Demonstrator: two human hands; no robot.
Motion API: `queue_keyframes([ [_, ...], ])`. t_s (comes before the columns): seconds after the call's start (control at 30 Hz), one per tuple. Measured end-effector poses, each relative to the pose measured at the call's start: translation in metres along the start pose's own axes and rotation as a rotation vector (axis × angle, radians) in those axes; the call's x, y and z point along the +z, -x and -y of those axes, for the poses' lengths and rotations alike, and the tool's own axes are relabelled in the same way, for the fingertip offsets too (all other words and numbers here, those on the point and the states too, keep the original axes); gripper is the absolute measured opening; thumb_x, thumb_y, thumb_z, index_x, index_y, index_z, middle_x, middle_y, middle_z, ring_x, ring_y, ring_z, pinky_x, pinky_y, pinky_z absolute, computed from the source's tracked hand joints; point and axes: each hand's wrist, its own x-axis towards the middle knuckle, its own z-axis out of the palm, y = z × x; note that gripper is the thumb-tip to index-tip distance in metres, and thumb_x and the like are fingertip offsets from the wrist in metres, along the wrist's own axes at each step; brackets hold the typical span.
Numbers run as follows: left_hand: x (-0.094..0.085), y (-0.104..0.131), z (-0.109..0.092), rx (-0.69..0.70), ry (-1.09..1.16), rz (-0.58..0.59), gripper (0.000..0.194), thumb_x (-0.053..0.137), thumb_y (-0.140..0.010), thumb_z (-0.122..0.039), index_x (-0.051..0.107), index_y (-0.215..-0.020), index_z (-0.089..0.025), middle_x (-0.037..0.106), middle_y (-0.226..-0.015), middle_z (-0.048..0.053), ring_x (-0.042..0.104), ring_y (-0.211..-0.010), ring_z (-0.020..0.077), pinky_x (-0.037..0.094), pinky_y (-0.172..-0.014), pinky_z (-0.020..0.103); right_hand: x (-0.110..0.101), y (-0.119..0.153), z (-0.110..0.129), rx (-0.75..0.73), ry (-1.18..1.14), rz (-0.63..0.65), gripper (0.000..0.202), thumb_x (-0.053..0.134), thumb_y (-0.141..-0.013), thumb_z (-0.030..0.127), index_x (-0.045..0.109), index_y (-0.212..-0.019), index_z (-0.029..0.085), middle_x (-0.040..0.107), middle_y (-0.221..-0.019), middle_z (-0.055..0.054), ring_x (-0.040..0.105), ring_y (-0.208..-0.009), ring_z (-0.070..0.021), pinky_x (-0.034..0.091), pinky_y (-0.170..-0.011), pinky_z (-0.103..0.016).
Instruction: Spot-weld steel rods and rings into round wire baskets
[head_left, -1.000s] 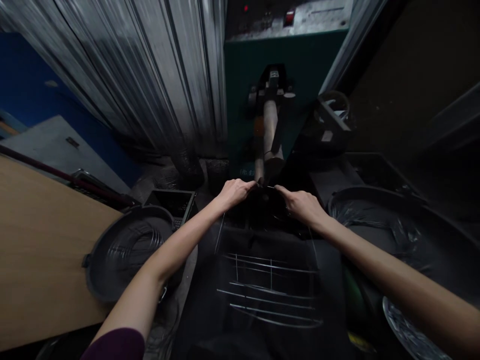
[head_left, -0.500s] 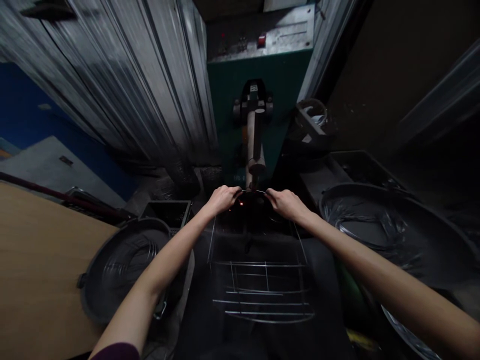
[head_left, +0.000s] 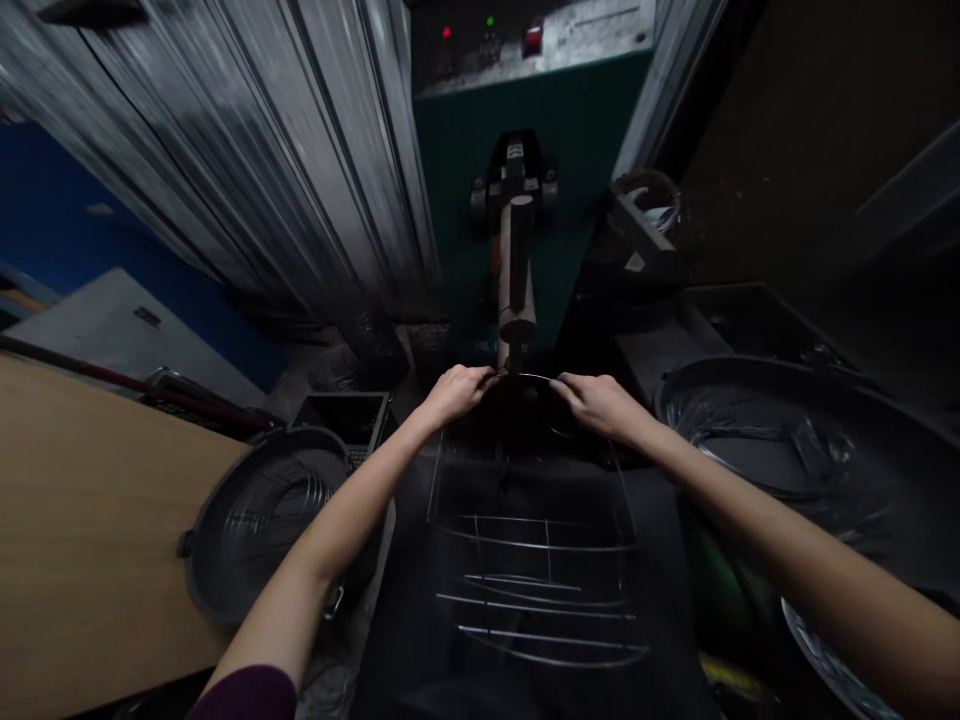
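Pinching the wire rack [head_left: 548, 545], the left hand [head_left: 456, 394] and right hand [head_left: 600, 403] flank the metal arm [head_left: 519, 285], left nearer, the rack's long axis running away from it.

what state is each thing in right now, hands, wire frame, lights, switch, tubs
left hand: closed on the wire frame's far edge
right hand: closed on the same edge, farther right
wire frame: held at its far edge
red light: lit
green light: lit
red switch: position unclear
left tub: holding curved wires
right tub: holding wire pieces
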Motion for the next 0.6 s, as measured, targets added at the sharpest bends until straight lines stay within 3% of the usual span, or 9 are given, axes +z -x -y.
queue_keyframes([
  [0.17, 0.000, 0.016, 0.010, -0.023, 0.136, 0.014, 0.036, 0.035, -0.094, -0.036, 0.063, -0.106, -0.018, 0.069, -0.088, 0.003, 0.063, -0.076, 0.0147, 0.044, -0.070, 0.022, 0.001, 0.022, -0.022, -0.004, -0.326, 0.170, 0.040, 0.031, -0.095, 0.039, 0.064, -0.094, 0.017, 0.069, -0.091, -0.007, 0.064, -0.087, -0.0214, 0.045, -0.079, -0.029],
  [0.33, -0.009, 0.047, 0.009, -0.065, 0.231, 0.008, 0.035, 0.039, -0.092, -0.036, 0.064, -0.109, -0.017, 0.070, -0.098, 0.005, 0.064, -0.091, 0.0172, 0.045, -0.082, 0.025, 0.025, 0.050, -0.010, 0.093, -0.349, 0.035, 0.035, 0.034, -0.092, 0.034, 0.063, -0.097, 0.015, 0.068, -0.102, -0.011, 0.062, -0.097, -0.0241, 0.044, -0.086, -0.032],
  [0.43, -0.011, 0.098, 0.015, -0.113, 0.454, -0.041, 0.040, 0.038, -0.092, -0.043, 0.065, -0.108, -0.019, 0.070, -0.101, 0.004, 0.062, -0.099, 0.0171, 0.045, -0.088, 0.026, 0.031, 0.071, -0.001, 0.071, -0.396, -0.094, 0.034, 0.034, -0.092, 0.036, 0.062, -0.096, 0.018, 0.068, -0.099, -0.009, 0.062, -0.094, -0.0225, 0.044, -0.083, -0.030],
  [0.53, 0.014, 0.167, 0.014, -0.428, 0.773, -0.167, 0.050, 0.033, -0.091, -0.052, 0.068, -0.089, -0.017, 0.071, -0.084, 0.006, 0.063, -0.085, 0.0176, 0.050, -0.079, 0.029, 0.030, 0.088, -0.002, 0.090, -0.458, -0.266, 0.033, 0.035, -0.091, 0.038, 0.061, -0.095, 0.018, 0.067, -0.095, -0.009, 0.062, -0.089, -0.0218, 0.045, -0.078, -0.029],
  [0.57, 0.030, 0.188, 0.011, -0.536, 0.913, -0.120, 0.050, 0.037, -0.088, -0.055, 0.068, -0.079, -0.016, 0.069, -0.075, 0.006, 0.063, -0.075, 0.0180, 0.051, -0.072, 0.030, 0.030, 0.092, -0.003, 0.106, -0.488, -0.327, 0.033, 0.035, -0.091, 0.039, 0.060, -0.095, 0.018, 0.067, -0.093, -0.009, 0.062, -0.087, -0.0216, 0.045, -0.077, -0.028],
  [0.6, 0.047, 0.206, 0.007, -0.617, 1.071, 0.008, 0.050, 0.043, -0.085, -0.057, 0.066, -0.073, -0.014, 0.067, -0.067, 0.006, 0.062, -0.066, 0.0185, 0.051, -0.065, 0.031, 0.030, 0.097, -0.003, 0.122, -0.522, -0.386, 0.034, 0.034, -0.091, 0.041, 0.060, -0.094, 0.018, 0.066, -0.091, -0.009, 0.061, -0.086, -0.0214, 0.045, -0.077, -0.029],
])
